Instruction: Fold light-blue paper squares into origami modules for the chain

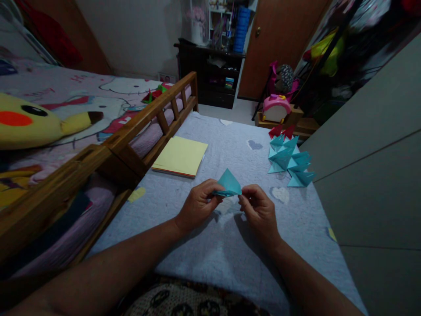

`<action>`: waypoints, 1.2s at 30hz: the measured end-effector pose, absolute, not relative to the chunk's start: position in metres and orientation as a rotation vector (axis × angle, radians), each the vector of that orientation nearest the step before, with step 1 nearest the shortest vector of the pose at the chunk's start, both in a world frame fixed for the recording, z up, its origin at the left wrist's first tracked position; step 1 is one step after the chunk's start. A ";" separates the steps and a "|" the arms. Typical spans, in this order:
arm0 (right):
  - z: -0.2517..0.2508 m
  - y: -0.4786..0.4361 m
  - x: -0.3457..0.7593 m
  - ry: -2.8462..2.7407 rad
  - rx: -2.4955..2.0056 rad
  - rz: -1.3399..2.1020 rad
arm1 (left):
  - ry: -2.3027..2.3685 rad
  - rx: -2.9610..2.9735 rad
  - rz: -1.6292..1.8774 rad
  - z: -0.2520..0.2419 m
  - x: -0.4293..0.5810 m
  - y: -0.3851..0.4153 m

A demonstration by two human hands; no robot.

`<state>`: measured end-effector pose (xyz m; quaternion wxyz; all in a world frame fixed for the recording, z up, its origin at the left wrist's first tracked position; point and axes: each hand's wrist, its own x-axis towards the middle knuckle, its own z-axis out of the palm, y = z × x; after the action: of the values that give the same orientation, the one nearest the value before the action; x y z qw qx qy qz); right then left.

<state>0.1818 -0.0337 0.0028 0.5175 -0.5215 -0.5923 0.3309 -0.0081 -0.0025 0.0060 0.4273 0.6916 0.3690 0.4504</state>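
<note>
A partly folded sheet of turquoise origami paper (229, 181) is held up over the bedsheet between my two hands. My left hand (201, 202) pinches its left side between thumb and fingers. At the paper's right corner, the thumb and fingertips of my right hand (258, 205) are closed on the edge. To the upper left lies a stack of square paper (180, 156), pale yellow on top. Several folded turquoise paper pieces (283, 156) stand grouped to the right, with red folded pieces (281, 131) just behind them.
A wooden bed rail (154, 118) runs along the left, with a yellow plush toy (36, 125) on the bed beyond. A pale cabinet (371, 175) borders the right side. Past the far edge stand a pink toy case (276, 108) and a dark shelf unit (210, 74).
</note>
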 end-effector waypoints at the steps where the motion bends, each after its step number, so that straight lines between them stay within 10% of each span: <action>1: 0.002 -0.034 0.182 -1.433 -1.237 0.786 | 0.920 1.756 1.134 0.007 -0.008 -0.003; 36: 0.009 -0.039 0.180 -1.771 -1.053 0.455 | 0.911 1.891 1.137 0.011 -0.010 -0.003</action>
<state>0.1798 -0.0390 0.0086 0.4935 -0.4340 -0.7300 0.1876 -0.0102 -0.0026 0.0112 0.3684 0.7364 0.3546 0.4429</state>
